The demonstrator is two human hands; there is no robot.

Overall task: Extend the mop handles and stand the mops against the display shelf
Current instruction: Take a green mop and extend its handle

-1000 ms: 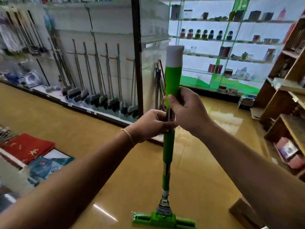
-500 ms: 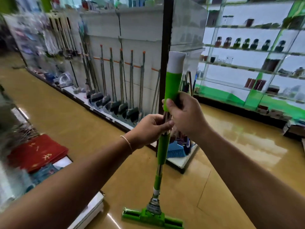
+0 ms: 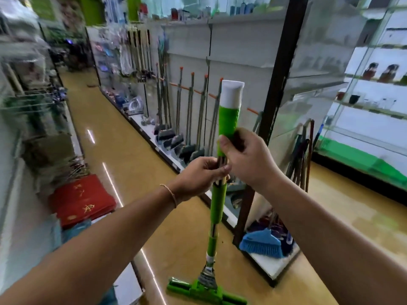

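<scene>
- The glossy tan tiled shop floor runs as an aisle far beyond both hands and spreads beneath them.
- The long white display shelf with a dark upright post stands beyond the hands; its low base ledge holds a row of metal-handled mops with orange tips, their dark heads resting on the ledge and their handles leaning on the back panel.
- The glass-fronted cabinet with a green base stands to the right of the right hand; its shelves hold small dark items, too blurred to name.
- The green flat mop with a white-capped handle stands nearly upright between the arms, its green head on the floor below the hands and its white cap above them.
- A stack of folded red cloth with gold marks lies on a low shelf to the left of the left forearm.
- A blue plastic broom head lies on the shelf's end ledge, below the right hand.
- The right hand grips the green upper sleeve, thumb across its front.
- The left hand, just below and touching the right, pinches the thin metal section of the handle.
- A thin band circles the left wrist.
</scene>
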